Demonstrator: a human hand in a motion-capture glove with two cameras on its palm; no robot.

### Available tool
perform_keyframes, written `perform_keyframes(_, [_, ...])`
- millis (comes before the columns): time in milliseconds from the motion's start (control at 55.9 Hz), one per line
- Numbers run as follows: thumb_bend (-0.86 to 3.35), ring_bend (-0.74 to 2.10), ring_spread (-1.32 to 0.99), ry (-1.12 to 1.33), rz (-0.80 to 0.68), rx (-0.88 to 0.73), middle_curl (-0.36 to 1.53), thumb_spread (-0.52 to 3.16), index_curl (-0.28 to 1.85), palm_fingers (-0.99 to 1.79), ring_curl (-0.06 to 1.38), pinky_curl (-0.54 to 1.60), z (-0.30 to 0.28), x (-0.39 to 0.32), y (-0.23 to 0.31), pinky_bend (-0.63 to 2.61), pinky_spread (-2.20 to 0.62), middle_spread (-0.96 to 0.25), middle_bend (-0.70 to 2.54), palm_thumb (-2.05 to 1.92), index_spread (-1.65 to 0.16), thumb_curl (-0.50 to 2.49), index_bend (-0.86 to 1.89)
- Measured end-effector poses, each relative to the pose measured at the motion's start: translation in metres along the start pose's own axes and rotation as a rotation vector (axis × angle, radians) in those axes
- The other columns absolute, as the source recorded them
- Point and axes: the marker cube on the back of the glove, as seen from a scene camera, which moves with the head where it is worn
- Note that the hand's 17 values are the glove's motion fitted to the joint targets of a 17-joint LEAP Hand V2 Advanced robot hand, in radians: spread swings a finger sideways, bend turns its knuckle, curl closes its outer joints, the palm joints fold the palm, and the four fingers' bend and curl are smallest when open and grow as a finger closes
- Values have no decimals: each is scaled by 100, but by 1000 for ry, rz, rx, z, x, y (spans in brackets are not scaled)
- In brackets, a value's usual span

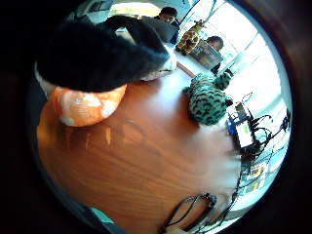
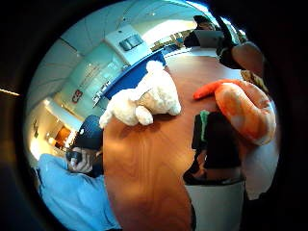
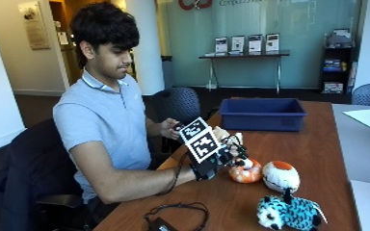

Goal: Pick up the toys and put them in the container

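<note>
Orange shrimp toy (image 3: 245,172) gripped by the gloved right hand (image 3: 218,155); only the thumb-side view shows the cream plush (image 2: 144,101).

Outside view: set across the brown wooden tabletop (image 3: 313,159), facing the seated person and the black-gloved right hand (image 3: 214,159); middling distance, blue plastic container (image 3: 262,113) behind.
Little-finger palm view: looks out from the palm low over the tabletop, very near the orange-and-white plush shrimp (image 1: 85,105); faces the teal tiger-striped plush toy (image 1: 207,100) farther off.
Thumb palm view: looks out along the tabletop toward the cream plush animal (image 2: 144,98); shrimp close beside.
Shared by both palm views: shrimp and tabletop.
Shared with outside view: shrimp, striped plush, tabletop.
</note>
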Motion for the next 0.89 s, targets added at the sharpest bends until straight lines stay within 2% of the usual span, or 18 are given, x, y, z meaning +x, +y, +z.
perform_keyframes(143, [19,40,-11,-4,13,-3,7,102,14,60,13,19,-1,2,0,53,-10,-3,19,16,-19,4,24])
perform_keyframes(322, [24,42,-15,-32,143,5,12,145,19,56,15,23,-14,25,-11,54,-13,-4,19,14,-26,11,23])
perform_keyframes(555, [26,34,-13,-73,469,-77,17,160,26,28,15,25,-31,102,-45,47,-4,-3,18,10,-31,18,25])
perform_keyframes(716, [26,20,-7,-64,730,-138,18,159,29,7,12,28,-36,165,-58,57,0,-3,15,9,-34,21,24])
perform_keyframes(895, [30,15,-3,-19,892,-301,17,159,31,-11,11,33,-22,200,-55,72,2,-2,11,16,-36,26,22])
